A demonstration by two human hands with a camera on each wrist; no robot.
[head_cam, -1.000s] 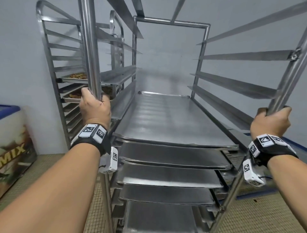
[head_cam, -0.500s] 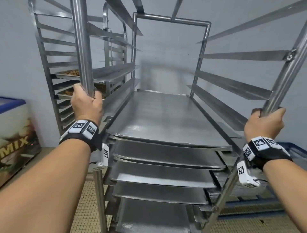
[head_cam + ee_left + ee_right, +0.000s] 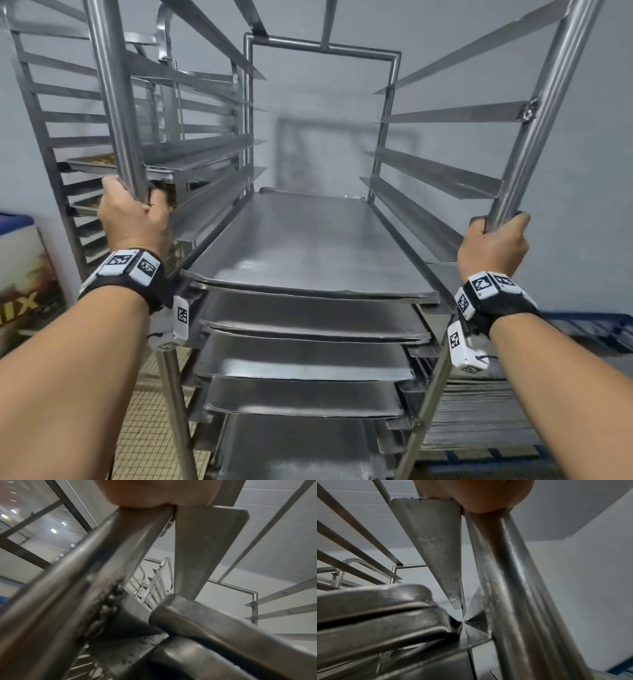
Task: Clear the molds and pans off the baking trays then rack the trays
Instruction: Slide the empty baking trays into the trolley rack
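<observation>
A steel tray rack stands right in front of me, close to a grey wall. Several bare baking trays sit stacked on its lower runners, the top one at wrist height. My left hand grips the rack's front left post. My right hand grips the front right post. In the left wrist view the heel of the hand presses the post. In the right wrist view the palm wraps the post, with tray edges beside it.
A second rack stands at the left, holding trays of baked goods. A blue-lidded chest freezer is at the far left. A blue crate and stacked trays lie low on the right. The floor is tiled.
The rack has rolled closer to the wall with both hands holding its posts. The second rack and the freezer have slid further left in view.
</observation>
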